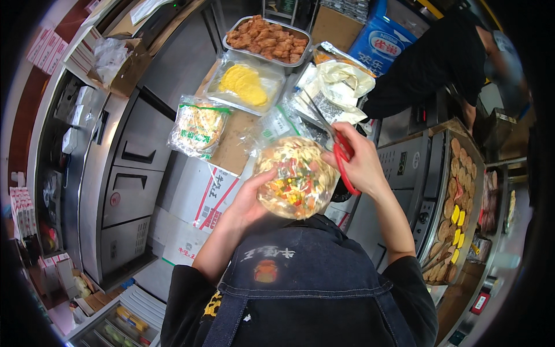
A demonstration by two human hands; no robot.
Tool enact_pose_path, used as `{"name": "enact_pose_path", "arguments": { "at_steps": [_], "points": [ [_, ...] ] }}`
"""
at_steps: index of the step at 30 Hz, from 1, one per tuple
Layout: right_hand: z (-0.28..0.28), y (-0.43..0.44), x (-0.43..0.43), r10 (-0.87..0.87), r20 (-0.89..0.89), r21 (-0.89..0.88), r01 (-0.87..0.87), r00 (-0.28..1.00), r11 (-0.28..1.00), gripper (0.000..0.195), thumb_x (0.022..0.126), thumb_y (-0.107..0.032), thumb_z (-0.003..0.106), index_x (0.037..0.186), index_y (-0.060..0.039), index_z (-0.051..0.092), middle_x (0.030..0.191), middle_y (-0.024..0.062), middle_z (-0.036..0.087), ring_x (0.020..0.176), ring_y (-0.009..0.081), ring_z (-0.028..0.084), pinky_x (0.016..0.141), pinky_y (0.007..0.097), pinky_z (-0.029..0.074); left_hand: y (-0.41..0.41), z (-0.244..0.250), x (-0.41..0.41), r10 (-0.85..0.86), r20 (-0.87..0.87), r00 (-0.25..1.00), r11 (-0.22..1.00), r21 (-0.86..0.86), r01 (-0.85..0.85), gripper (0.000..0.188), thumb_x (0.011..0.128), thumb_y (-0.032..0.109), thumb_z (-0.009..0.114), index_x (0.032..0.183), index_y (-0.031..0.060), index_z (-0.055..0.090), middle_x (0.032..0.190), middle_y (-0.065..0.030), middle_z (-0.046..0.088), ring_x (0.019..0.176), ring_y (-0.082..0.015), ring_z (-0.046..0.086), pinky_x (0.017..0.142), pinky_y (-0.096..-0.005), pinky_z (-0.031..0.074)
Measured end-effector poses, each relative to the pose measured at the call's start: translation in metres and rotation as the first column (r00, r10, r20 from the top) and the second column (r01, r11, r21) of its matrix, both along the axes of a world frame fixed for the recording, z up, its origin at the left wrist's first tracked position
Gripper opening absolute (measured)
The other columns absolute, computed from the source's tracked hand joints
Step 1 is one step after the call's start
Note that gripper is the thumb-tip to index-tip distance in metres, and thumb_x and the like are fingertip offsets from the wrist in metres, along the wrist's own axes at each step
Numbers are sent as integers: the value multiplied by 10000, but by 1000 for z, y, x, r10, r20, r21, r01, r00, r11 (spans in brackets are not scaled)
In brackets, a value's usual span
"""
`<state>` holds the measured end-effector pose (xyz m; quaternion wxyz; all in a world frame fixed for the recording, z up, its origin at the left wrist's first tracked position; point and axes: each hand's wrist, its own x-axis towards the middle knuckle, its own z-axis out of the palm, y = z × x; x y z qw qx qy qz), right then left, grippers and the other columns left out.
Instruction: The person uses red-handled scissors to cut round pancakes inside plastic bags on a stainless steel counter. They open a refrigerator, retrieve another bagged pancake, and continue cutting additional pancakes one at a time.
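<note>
My left hand [253, 196] grips the left edge of a round pizza [297, 180] sealed in clear plastic, topped with cheese and diced vegetables. Red-handled scissors [344, 162] are in my right hand [360, 158], their blades pointing up and away from me. The fingertips of that hand also reach the pizza's right edge. Just beyond lies a clear plastic bag [277, 126] with a green seal strip. A second bagged pizza [197, 128] rests to the left on cardboard [236, 143]. Yellow round patties [243, 84] sit in a plastic-lined tray [208, 93] farther away.
Fried chicken [266, 39] fills a metal pan [288, 63] at the back, beside a crumpled white bag [336, 89]. Steel cabinets [134, 147] stand left. At right, a tray holds browned patties [446, 230] and yellow blocks [456, 236]. Another person [427, 65] bends nearby.
</note>
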<state>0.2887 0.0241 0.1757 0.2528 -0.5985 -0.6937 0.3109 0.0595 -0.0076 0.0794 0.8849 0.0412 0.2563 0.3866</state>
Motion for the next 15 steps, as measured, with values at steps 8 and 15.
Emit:
{"name": "enact_pose_path", "arguments": {
  "at_steps": [8,15],
  "points": [
    [-9,-67,8,250,-181,-379,-302,951,875,415,799,-263,741,1093,-27,567,704,7,508,623,55,476,561,233,402,-10,4,1,251,-181,951,965,125,-231,474,933,189,534,1335,8,361,1288,-156,494,1186,-282,506,971,-466,456],
    [-14,-69,2,155,-223,-489,-248,962,836,356,823,-249,718,1055,-32,555,608,-3,449,540,52,403,522,230,354,-12,10,7,314,-203,928,941,199,-275,475,929,157,542,1346,37,349,1284,-142,494,1174,-268,513,957,-453,468]
  ]
}}
